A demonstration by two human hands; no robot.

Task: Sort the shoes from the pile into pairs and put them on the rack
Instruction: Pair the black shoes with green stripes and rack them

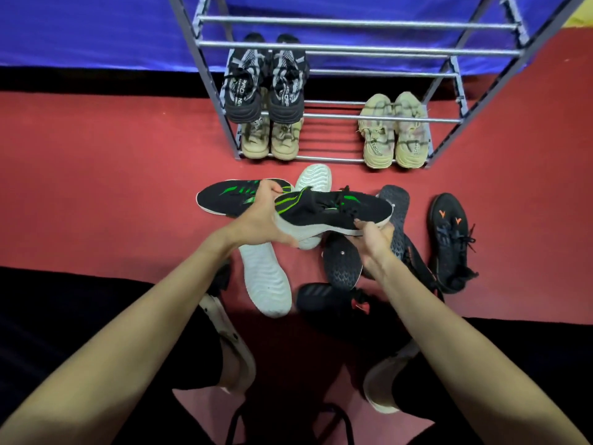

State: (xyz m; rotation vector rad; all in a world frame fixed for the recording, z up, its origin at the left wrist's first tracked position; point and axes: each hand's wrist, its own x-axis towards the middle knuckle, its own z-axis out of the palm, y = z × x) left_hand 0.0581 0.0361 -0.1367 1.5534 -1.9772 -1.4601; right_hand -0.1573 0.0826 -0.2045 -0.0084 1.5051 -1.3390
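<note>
red floor [96,175] runs under everything, with a blue sheet [96,30] hanging behind and a grey metal rack [327,46] standing at the far edge. both forearms reach forward and down from the bottom corners, converging on one black sneaker with green stripes [337,208], held sideways above the pile with its toe pointing right. left hand [256,220] wraps the heel end, fingers curled over the collar and the thumb under the white sole. right hand [373,239] comes up from beneath, fingers curled round the sole edge near the forefoot. the two hands are apart, one at each end of the shoe.

its match, a second black and green sneaker [231,199], lies on the floor just behind the left hand, toe pointing left. under the held shoe are two white soles turned upward [266,281], one near the left wrist, the other poking out toward the rack. black shoes lying sole up [341,264] sit below the right hand, and a black sneaker with orange marks [449,239] lies upright on the floor to the right, a little apart from the heap.

on the rack, a black and white pair [266,81] sits on a middle tier at the left, a beige pair [271,139] directly below it, and a pale yellow-beige pair [393,133] at the lower right.
</note>
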